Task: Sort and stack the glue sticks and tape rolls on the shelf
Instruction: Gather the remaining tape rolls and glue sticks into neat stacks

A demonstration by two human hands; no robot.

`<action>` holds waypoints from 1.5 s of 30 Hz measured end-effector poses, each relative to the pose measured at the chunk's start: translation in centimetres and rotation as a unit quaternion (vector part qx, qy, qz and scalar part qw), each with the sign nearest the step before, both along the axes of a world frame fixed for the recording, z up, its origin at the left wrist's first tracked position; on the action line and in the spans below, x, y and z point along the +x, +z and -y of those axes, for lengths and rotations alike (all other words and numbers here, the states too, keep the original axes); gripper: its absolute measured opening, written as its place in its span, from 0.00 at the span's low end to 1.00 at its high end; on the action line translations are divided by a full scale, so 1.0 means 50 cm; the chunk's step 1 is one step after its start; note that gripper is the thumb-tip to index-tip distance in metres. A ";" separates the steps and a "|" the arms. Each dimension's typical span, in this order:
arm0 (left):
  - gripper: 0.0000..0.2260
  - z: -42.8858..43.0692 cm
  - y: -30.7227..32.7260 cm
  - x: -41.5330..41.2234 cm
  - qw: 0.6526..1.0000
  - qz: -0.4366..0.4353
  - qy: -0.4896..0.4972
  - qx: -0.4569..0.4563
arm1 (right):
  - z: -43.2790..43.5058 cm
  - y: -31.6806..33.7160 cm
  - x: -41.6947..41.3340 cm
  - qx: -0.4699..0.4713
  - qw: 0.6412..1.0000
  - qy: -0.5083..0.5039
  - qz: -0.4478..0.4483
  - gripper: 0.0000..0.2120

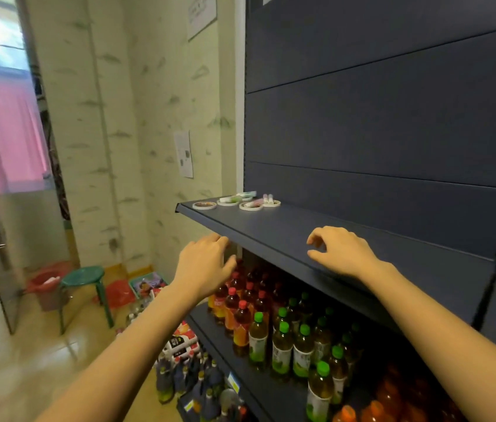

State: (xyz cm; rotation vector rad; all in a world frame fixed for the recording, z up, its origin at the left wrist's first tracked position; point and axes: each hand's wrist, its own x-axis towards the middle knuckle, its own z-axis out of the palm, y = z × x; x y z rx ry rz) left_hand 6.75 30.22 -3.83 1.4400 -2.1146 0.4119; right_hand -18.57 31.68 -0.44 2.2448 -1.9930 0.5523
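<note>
Several flat tape rolls lie at the far left end of the dark blue shelf [286,226]: a brown-centred roll [204,205] at the corner, a white roll [227,202], another [251,206] and one further right [272,203]. Glue sticks lie across them, a green one [242,195] and a pink one [255,202], with two white ones [268,197] beside. My left hand [205,263] hovers at the shelf's front edge, fingers relaxed, holding nothing. My right hand [339,249] hangs over the shelf with loosely curled fingers, empty, well short of the rolls.
Below the shelf stand rows of red-capped and green-capped drink bottles [283,339]. More bottles and packets sit on the floor [185,370]. A green stool [83,277] and a red bucket [47,280] stand left, near a glass door.
</note>
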 end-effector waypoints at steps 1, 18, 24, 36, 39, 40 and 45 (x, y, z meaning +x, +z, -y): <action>0.15 0.019 -0.003 0.008 1.000 0.000 0.001 0.002 | 0.024 0.002 0.010 0.001 1.000 0.001 -0.002 0.13; 0.15 0.479 0.017 0.090 1.000 -0.003 -0.019 0.003 | 0.487 0.016 0.130 0.032 0.998 -0.044 0.008 0.12; 0.15 0.588 0.008 0.099 0.999 -0.017 -0.043 0.014 | 0.590 0.009 0.152 0.054 0.996 -0.075 0.010 0.12; 0.12 0.826 0.031 0.108 0.996 -0.052 -0.074 0.017 | 0.779 0.009 0.183 0.041 0.983 -0.157 0.081 0.16; 0.13 0.895 0.036 0.117 0.994 -0.043 -0.094 0.036 | 0.840 0.000 0.200 0.038 0.976 -0.183 0.108 0.15; 0.13 0.916 0.036 0.120 0.993 -0.037 -0.105 0.041 | 0.861 -0.003 0.205 0.033 0.974 -0.197 0.110 0.15; 0.13 1.013 0.036 0.133 0.987 0.004 -0.155 0.046 | 0.947 -0.016 0.228 0.031 0.951 -0.282 0.119 0.20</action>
